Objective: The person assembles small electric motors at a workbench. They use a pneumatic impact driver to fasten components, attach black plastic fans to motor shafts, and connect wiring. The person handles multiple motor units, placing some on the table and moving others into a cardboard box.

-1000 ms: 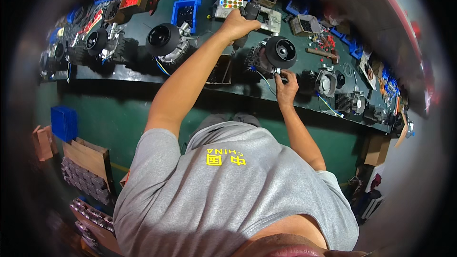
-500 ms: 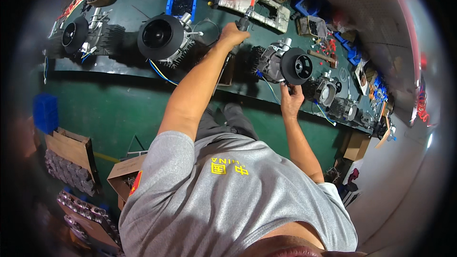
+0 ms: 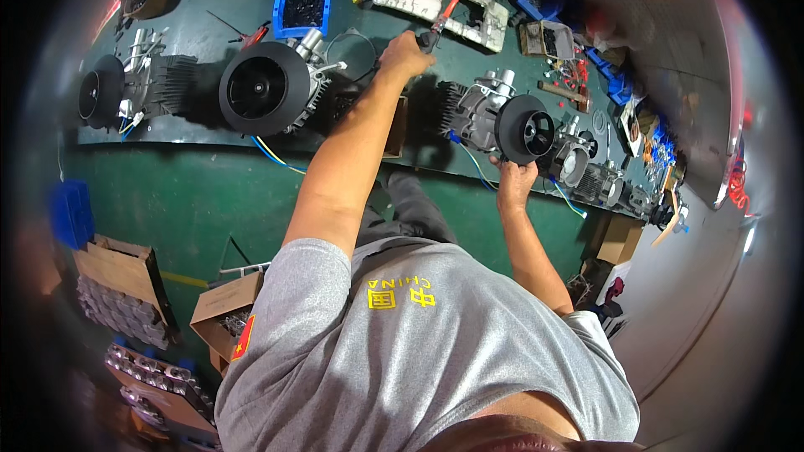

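My left hand (image 3: 405, 59) is closed round a dark air screwdriver (image 3: 428, 38), whose top end joins a red coiled air hose (image 3: 455, 5). Hand and forearm hide the tool's lower part. Below the black fan wheel (image 3: 524, 130), my right hand (image 3: 514, 185) is closed at the wheel's lower rim, its fingertips partly hidden there. That wheel sits on the right side of a silver finned motor unit (image 3: 477, 117) near the bench's front edge. Left of my left forearm stands another motor unit with a large black fan wheel (image 3: 266, 88).
The green bench (image 3: 201, 130) also bears a further motor unit (image 3: 155, 79) at far left and smaller housings (image 3: 574, 163) at right. Blue bins (image 3: 305, 0) of small dark parts, a white foam tray (image 3: 406, 0) and a hammer (image 3: 569, 94) lie farther back. Cardboard boxes (image 3: 226, 305) stand on the floor.
The view has shifted, so the left motor units appear farther left. The screwdriver's long shaft, seen beside my forearm before, is now hidden. My right hand stays at the fan wheel's rim.
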Demonstrator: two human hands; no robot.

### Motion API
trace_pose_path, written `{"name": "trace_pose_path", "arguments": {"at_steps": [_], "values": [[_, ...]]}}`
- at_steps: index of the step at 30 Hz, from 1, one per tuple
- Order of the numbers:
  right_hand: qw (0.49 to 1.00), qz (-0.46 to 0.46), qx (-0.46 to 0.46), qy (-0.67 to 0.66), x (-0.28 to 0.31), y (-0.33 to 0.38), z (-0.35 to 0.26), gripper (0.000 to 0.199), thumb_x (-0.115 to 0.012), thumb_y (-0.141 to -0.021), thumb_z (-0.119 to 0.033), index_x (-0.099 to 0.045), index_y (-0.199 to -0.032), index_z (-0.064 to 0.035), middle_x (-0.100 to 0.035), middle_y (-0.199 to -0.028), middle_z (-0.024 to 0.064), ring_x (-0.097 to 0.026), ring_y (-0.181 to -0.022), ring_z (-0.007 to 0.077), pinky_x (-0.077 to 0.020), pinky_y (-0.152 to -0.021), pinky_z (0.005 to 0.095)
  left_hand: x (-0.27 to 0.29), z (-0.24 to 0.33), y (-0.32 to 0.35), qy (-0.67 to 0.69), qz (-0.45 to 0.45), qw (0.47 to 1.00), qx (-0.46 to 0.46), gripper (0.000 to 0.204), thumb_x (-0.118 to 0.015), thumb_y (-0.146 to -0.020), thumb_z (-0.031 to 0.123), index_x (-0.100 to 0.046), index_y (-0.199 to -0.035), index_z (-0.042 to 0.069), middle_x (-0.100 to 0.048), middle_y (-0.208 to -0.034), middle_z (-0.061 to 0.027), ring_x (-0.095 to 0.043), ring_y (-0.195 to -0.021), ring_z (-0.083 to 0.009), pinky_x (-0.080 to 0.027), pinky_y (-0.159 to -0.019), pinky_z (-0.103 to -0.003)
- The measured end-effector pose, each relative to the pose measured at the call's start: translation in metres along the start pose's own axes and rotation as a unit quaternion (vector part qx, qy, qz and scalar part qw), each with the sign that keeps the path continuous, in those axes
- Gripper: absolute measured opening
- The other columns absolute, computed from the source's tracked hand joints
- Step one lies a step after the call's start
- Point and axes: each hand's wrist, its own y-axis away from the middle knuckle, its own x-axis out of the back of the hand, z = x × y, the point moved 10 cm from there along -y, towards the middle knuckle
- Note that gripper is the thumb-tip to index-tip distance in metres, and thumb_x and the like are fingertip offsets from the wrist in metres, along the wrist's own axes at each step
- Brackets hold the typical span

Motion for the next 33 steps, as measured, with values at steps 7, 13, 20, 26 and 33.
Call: {"name": "trace_pose_path", "arguments": {"at_steps": [7, 13, 20, 26, 33], "values": [[0.999, -0.011, 0.043, 0.006, 0.004, -0.007, 0.008, 0.013, -0.069, -0.097, -0.008, -0.068, -0.107, 0.0006, -0.068, -0.096, 0.002, -0.062, -0.083, 0.0095, -0.0535, -0.074, 0.0294, 0.008, 0.016, 0.026, -0.079, 0.041, 0.996, 0.003, 0.066, -0.082, -0.078, 0.03, -0.06, -0.137, 0.011, -0.07, -0.127, -0.0174, -0.067, -0.118, -0.0356, -0.053, -0.1, -0.048], [0.998, -0.021, 0.051, -0.002, 0.001, -0.002, -0.001, 0.01, -0.068, -0.094, -0.006, -0.07, -0.096, 0.0028, -0.067, -0.087, 0.0013, -0.058, -0.078, 0.0077, -0.0465, -0.069, 0.0254, 0.02, 0.081, 0.109, -0.043, 0.181, 0.953, -0.238, 0.035, -0.073, -0.09, 0.022, -0.071, -0.119, 0.003, -0.074, -0.111, -0.0174, -0.071, -0.099, -0.0337, -0.055, -0.089, -0.044], [0.996, -0.011, 0.09, 0.004, 0.002, -0.005, 0.0, 0.037, -0.077, -0.089, -0.015, -0.071, -0.118, 0.0073, -0.074, -0.108, 0.0156, -0.069, -0.102, 0.0233, -0.0534, -0.092, 0.0345, -0.025, 0.096, 0.179, 0.157, 0.016, 0.969, -0.191, 0.025, -0.066, -0.098, 0.01, -0.072, -0.119, -0.004, -0.078, -0.096, -0.0123, -0.07, -0.084, -0.016, -0.055, -0.079, -0.032], [0.985, -0.007, 0.173, 0.023, 0.004, 0.005, -0.023, 0.04, -0.079, -0.086, -0.016, -0.072, -0.119, 0.0049, -0.07, -0.117, 0.021, -0.068, -0.107, 0.0323, -0.0528, -0.095, 0.038, -0.028, 0.086, 0.166, 0.137, 0.016, 0.976, -0.171, 0.015, -0.063, -0.096, -0.003, -0.071, -0.107, -0.008, -0.075, -0.093, -0.0061, -0.065, -0.085, -0.0105, -0.051, -0.077, -0.027], [0.985, -0.024, 0.17, 0.009, 0.001, 0.008, -0.021, 0.048, -0.077, -0.084, -0.014, -0.068, -0.128, 0.0051, -0.064, -0.12, 0.0192, -0.064, -0.111, 0.0308, -0.0499, -0.1, 0.0365, -0.034, 0.09, 0.169, 0.123, 0.02, 0.979, -0.162, 0.014, -0.068, -0.093, -0.004, -0.074, -0.106, -0.005, -0.075, -0.096, -0.0034, -0.065, -0.089, -0.0105, -0.052, -0.081, -0.027]]}}
